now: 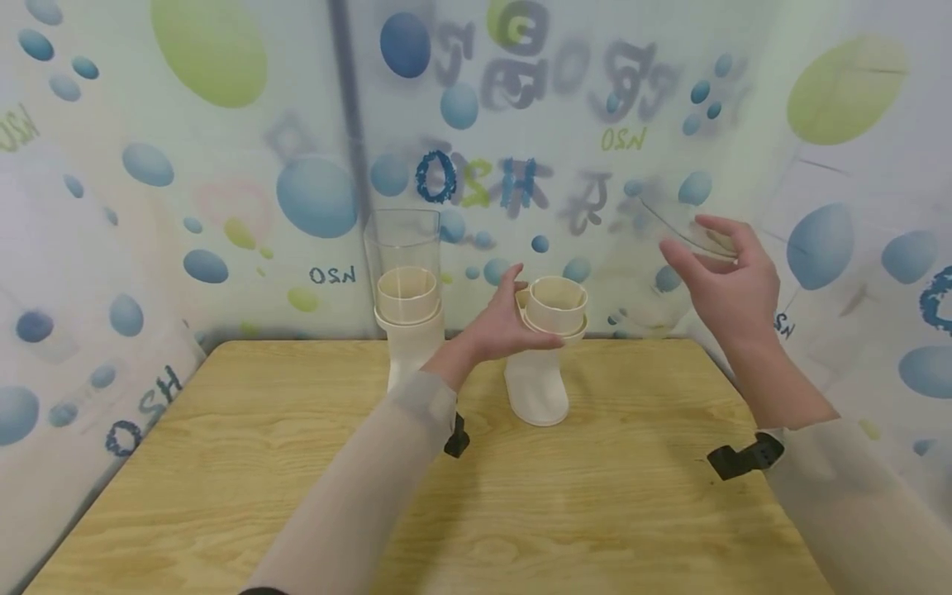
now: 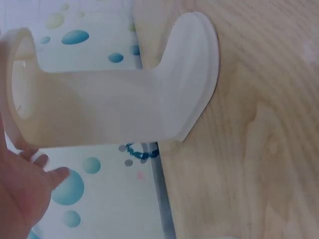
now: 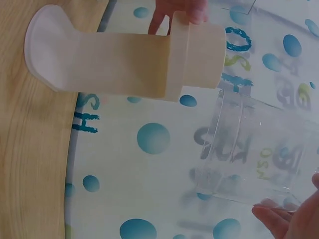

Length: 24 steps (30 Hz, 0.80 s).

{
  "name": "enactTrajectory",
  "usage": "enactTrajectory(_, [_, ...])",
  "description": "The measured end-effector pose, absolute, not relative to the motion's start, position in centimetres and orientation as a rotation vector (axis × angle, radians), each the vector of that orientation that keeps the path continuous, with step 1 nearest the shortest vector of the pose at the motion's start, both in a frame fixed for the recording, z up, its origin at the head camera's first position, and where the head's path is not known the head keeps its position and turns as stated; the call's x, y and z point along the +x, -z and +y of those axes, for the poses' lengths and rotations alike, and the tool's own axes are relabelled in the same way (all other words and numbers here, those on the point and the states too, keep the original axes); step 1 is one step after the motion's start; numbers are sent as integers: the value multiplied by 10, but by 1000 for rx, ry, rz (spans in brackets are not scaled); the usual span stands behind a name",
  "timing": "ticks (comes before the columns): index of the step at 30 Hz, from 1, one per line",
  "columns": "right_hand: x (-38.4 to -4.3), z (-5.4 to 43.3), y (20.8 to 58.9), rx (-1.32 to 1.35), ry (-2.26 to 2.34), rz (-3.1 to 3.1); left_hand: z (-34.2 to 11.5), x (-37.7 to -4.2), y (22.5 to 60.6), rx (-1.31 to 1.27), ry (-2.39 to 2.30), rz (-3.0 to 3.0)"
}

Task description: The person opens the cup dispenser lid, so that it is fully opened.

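Note:
My left hand (image 1: 494,329) grips the collar of a cream-white plastic stand (image 1: 537,388), its thumb along the front and its fingers reaching behind. This stand is upright on the table, with a flared rounded foot and a short ring (image 1: 556,307) standing up from its collar. Raised to the right, my right hand (image 1: 736,285) holds a clear plastic cylinder (image 3: 249,149) between thumb and fingers. In the head view little more than a curved edge of this cylinder shows. The right wrist view has it tilted, one end close to the ring.
Left of the gripped stand is a matching stand (image 1: 411,343), with a clear cylinder (image 1: 405,227) standing over its ring. Both stands are towards the back of the wood-grain table (image 1: 595,504). Printed curtain walls (image 1: 245,149) with blue and green dots enclose the table's back and sides.

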State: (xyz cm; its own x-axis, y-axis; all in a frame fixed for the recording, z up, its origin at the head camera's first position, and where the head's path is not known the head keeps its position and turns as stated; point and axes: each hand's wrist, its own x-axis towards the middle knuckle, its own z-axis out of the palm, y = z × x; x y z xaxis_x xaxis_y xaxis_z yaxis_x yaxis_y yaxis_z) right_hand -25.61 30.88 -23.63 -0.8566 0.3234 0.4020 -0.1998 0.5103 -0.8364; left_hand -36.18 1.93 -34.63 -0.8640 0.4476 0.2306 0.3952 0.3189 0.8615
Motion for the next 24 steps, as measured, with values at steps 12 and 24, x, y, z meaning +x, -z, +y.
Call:
enactTrajectory(12, [-251, 332, 266, -256, -1247, -2342, 32, -342, 370, 576, -1782, 2588])
enactTrajectory(24, [-267, 364, 317, -187, -1122, -2471, 31, -342, 368, 563, -1820, 2509])
